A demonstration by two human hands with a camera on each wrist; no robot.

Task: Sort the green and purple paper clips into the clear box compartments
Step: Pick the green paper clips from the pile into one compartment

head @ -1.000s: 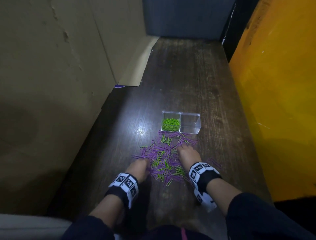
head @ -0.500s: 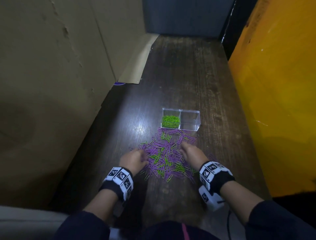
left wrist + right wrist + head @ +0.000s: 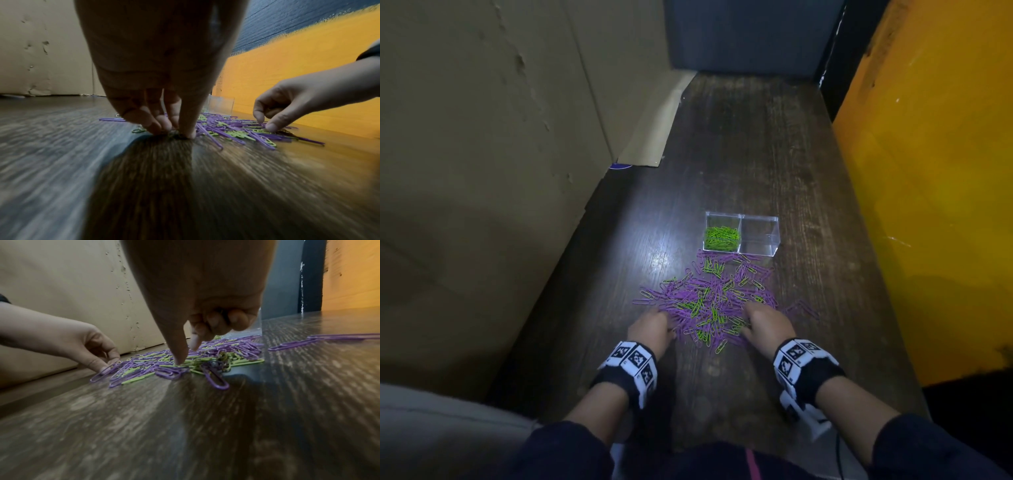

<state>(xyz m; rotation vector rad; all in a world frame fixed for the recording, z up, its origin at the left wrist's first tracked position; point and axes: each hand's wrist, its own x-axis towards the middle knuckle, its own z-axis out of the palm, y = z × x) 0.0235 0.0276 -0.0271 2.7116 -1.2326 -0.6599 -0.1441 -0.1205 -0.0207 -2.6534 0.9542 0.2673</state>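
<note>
A clear two-compartment box (image 3: 774, 240) stands on the dark wooden table. Its left compartment holds green paper clips (image 3: 722, 238); nothing shows in the right one. In front of it lies a mixed pile of purple and green clips (image 3: 709, 298) (image 3: 236, 129) (image 3: 205, 360). My left hand (image 3: 650, 329) (image 3: 174, 129) is at the pile's near left edge, thumb and fingertips pinching a purple clip (image 3: 102, 373) on the table. My right hand (image 3: 763, 322) (image 3: 185, 353) is at the near right edge. Its thumb and forefinger close on a green clip (image 3: 261, 130), the other fingers curled in.
A cardboard wall (image 3: 500, 171) runs along the left of the table and an orange panel (image 3: 928, 205) along the right. A dark blue wall (image 3: 750, 34) closes the far end. A few stray purple clips (image 3: 803, 308) lie right of the pile.
The right hand has drawn back from the pile's middle to its near right edge. The left hand has shifted a little left along the near edge. The box has not moved.
</note>
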